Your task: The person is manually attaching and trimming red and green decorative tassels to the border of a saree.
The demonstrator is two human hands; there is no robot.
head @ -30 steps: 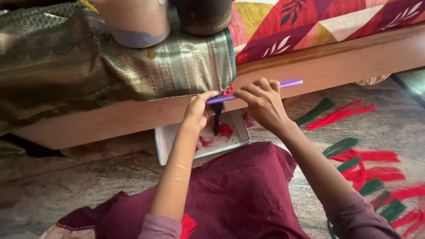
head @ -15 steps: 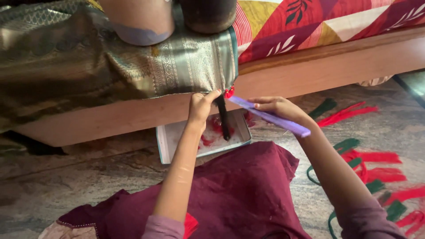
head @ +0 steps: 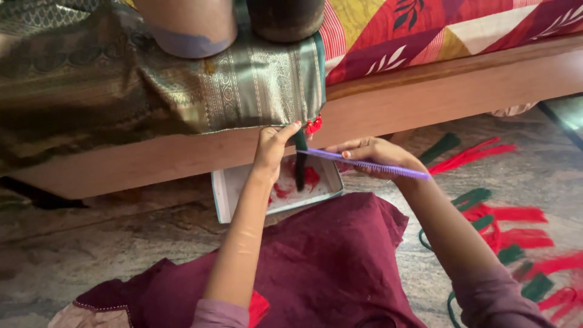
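Your left hand point(head: 271, 147) pinches the top of the dark tassel point(head: 300, 164) at the sari point(head: 182, 91) edge, mid-frame, just beside the red tassel point(head: 314, 126). Your right hand point(head: 376, 155) is closed on the purple comb point(head: 370, 164), its tip touching the dark tassel over the white tray point(head: 228, 191). Pull the comb hard and the teeth may snag, tugging threads loose or straining the knot. A slack pinch lets the sari slide off the bed rail point(head: 425, 97), and stray fluff can miss the tray.
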